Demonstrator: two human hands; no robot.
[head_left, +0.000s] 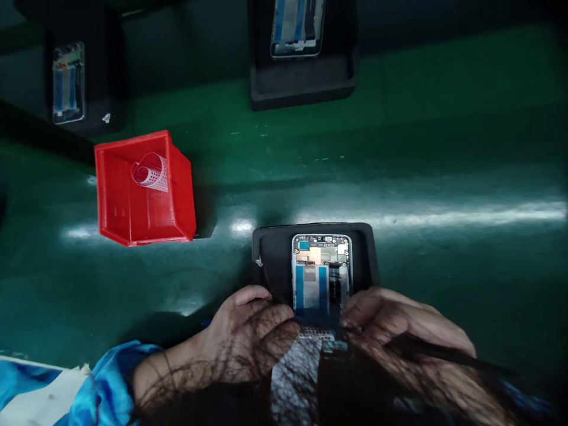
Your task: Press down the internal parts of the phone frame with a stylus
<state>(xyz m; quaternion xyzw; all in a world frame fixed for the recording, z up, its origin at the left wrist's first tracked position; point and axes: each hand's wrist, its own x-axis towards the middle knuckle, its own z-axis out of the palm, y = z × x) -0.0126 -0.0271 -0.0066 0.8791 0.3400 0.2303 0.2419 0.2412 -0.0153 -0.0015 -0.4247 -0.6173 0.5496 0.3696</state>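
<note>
Working at near end of opened smartphone chassis with exposed circuit board [321, 272], lying in black foam tray [275, 254] on green worktop [444, 177]. Left hand [248, 337] and right hand [394, 322] pinching its lower edge, fingers together. Advising even, light pressure. Red plastic bin [144, 192] standing well apart.

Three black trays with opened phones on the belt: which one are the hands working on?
The nearest black tray, at bottom centre. The left hand and right hand touch its phone's lower end. The far-left tray and top-centre tray sit untouched.
</note>
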